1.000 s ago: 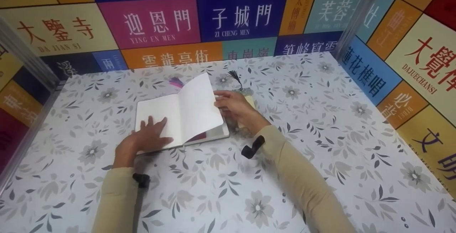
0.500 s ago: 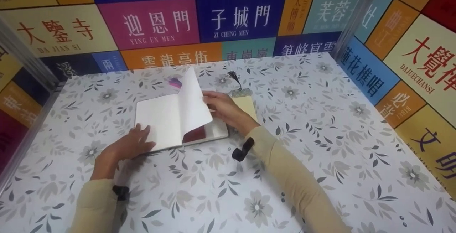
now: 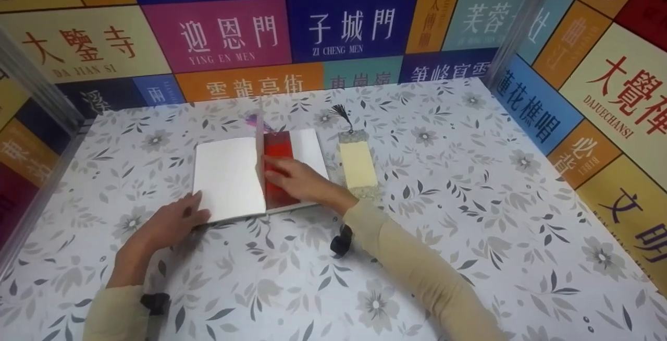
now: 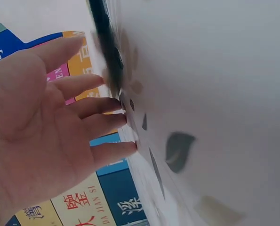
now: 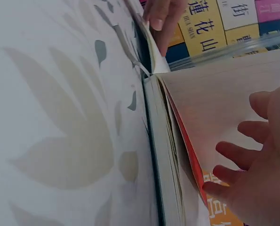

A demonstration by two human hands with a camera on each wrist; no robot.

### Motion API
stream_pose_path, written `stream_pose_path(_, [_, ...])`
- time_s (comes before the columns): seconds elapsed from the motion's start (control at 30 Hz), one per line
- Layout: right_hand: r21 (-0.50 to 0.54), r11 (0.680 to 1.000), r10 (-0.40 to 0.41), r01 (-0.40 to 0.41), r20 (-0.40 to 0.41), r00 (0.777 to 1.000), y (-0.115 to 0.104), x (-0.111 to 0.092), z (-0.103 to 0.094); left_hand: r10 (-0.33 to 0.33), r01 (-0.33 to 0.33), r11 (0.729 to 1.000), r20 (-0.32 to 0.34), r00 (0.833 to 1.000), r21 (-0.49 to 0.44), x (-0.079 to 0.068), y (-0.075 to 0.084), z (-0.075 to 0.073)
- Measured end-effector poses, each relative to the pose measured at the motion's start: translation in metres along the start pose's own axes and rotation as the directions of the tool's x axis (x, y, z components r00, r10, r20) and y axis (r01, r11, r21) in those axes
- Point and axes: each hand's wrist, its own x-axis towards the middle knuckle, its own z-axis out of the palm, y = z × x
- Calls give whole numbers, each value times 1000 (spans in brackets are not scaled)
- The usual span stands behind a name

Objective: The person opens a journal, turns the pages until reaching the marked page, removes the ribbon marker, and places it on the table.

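Observation:
A notebook [image 3: 226, 179] lies spread on the table, one page [image 3: 260, 153] standing nearly upright at its spine. On its right side rests a flat red strip [image 3: 280, 148], seen edge-on as a red sheet [image 5: 189, 146] in the right wrist view. My right hand [image 3: 299, 180] has its fingertips at the standing page, fingers loosely extended and spread in the right wrist view. At the lower left corner of the notebook is my left hand [image 3: 174, 220]; in the left wrist view its fingers [image 4: 102, 120] reach loosely toward the cover's dark edge.
A pale yellow bookmark [image 3: 358, 163] with a black tassel [image 3: 341, 116] lies right of the notebook. Behind the notebook shows a pink and purple tassel [image 3: 255, 120]. The floral tabletop [image 3: 375, 257] is bordered by panels with coloured lettering [image 3: 219, 33].
My right hand has moved left, turning the page from the right side up to vertical, which uncovers the red strip. My left hand has slid off the left page to its lower corner.

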Motion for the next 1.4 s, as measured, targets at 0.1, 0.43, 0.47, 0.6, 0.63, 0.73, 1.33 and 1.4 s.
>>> stream_pose_path(0.1, [-156, 986, -53, 58, 37, 998, -4, -1, 6, 8, -9, 1000, -58, 998, -13, -3, 0, 1])
stream_pose_path(0.43, [-383, 922, 104, -57, 102, 989, -13, -6, 24, -17, -17, 990, -235, 972, -141, -8, 5, -7])
stream_pose_path(0.47, [-400, 915, 107, -56, 107, 988, -14, -6, 25, -18, -19, 989, -247, 969, -149, -8, 6, -8])
stream_pose_path(0.6, [-438, 897, 132, -61, 134, 982, -13, -6, 31, -1, -39, 988, -265, 964, -146, -5, 11, -9])
stream_pose_path(0.63, [-441, 895, 137, -62, 141, 980, -13, -7, 32, 2, -38, 990, -258, 966, -136, -4, 12, -9])
stream_pose_path(0.73, [-454, 889, 142, -58, 153, 978, -13, -8, 33, 24, -42, 997, -245, 969, -68, 2, 15, -7])
stream_pose_path(1.33, [-548, 832, 221, -84, 189, 957, -18, -5, 24, -26, 36, 926, -33, 999, 377, 47, 34, 5])
stream_pose_path(1.4, [-542, 835, 224, -90, 188, 956, -19, -6, 22, -17, 20, 921, -11, 1000, 389, 50, 37, 7])
